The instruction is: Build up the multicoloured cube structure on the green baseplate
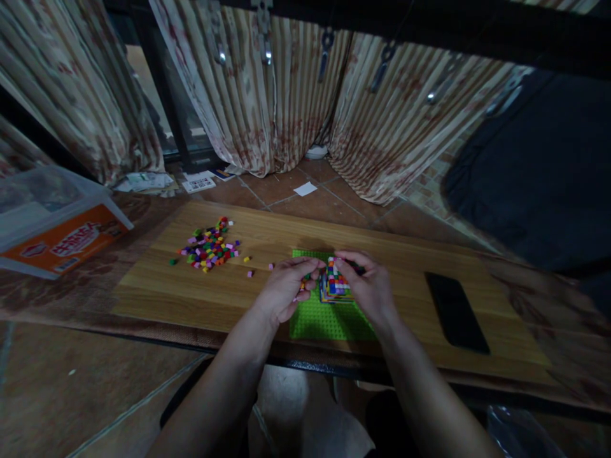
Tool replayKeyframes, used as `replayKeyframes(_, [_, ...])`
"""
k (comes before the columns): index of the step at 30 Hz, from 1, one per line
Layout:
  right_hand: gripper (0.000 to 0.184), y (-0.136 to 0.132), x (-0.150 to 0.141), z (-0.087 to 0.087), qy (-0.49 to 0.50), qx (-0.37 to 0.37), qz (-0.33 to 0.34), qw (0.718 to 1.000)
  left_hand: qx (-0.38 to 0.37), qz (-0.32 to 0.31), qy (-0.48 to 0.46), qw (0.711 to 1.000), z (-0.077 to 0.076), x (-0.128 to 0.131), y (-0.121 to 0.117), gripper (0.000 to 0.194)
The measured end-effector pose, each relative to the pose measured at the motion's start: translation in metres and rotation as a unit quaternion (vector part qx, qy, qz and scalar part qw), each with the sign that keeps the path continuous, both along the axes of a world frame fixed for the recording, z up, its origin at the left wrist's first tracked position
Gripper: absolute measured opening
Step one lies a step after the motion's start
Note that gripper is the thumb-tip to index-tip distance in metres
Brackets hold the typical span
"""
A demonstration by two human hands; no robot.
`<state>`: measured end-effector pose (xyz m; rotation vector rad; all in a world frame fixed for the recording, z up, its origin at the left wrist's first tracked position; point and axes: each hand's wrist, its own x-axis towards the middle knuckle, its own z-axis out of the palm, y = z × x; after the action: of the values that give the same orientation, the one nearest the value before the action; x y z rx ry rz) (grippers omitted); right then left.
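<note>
A green studded baseplate (319, 323) lies on the wooden board, carrying a small stepped block of multicoloured toy bricks (338, 286). On the left of this build, my left hand (289, 286) is curled round several loose small bricks (304, 286), with its thumb and forefinger reaching toward the build's back corner. My right hand (370, 283) comes in from the right, fingertips pinched at the top back of the build. A small pinkish brick seems to be between those fingertips, though they partly hide it.
A heap of loose coloured bricks (210, 248) lies left on the wooden board (267, 229), with a few strays nearer the baseplate. A black phone (457, 312) rests at right. A clear plastic tub (62, 222) with an orange label stands far left. Curtains (286, 95) hang behind.
</note>
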<state>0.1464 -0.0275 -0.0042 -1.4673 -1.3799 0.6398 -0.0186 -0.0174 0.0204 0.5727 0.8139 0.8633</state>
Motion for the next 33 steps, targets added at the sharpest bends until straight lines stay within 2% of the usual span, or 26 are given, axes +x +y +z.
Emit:
replayKeyframes(12, [0.025,0.002,0.000,-0.004,0.041,-0.008,-0.002,0.999,-0.007,0.000,0.002,1.000,0.000,0.000,0.000,0.009])
replayKeyframes(16, [0.025,0.001,0.003,-0.006,0.030,-0.008,0.008,1.000,-0.010,0.004,-0.002,1.000,0.000,0.001,-0.001,0.017])
replayKeyframes(18, [0.024,-0.001,0.004,-0.004,0.006,0.014,0.007,1.000,-0.011,0.010,-0.006,1.000,0.001,0.001,-0.001,0.025])
replayKeyframes(22, [0.019,-0.007,0.000,0.007,-0.071,0.127,-0.013,0.989,-0.019,-0.004,-0.025,0.999,0.004,0.003,-0.001,0.037])
replayKeyframes(24, [0.018,-0.011,-0.006,0.017,-0.111,0.162,0.007,0.980,-0.025,-0.015,-0.038,0.999,0.004,0.003,-0.001,0.042])
replayKeyframes(28, [0.020,-0.019,-0.020,0.033,-0.200,0.141,0.109,0.963,-0.037,0.013,-0.038,0.998,0.004,0.005,-0.001,0.042])
replayKeyframes(30, [0.022,-0.021,-0.025,0.037,-0.227,0.131,0.143,0.954,-0.037,0.030,-0.029,0.998,0.003,0.006,-0.002,0.042])
replayKeyframes(33, [0.021,-0.022,-0.027,0.037,-0.240,0.124,0.159,0.949,-0.024,0.036,-0.016,0.999,0.002,0.007,-0.003,0.044])
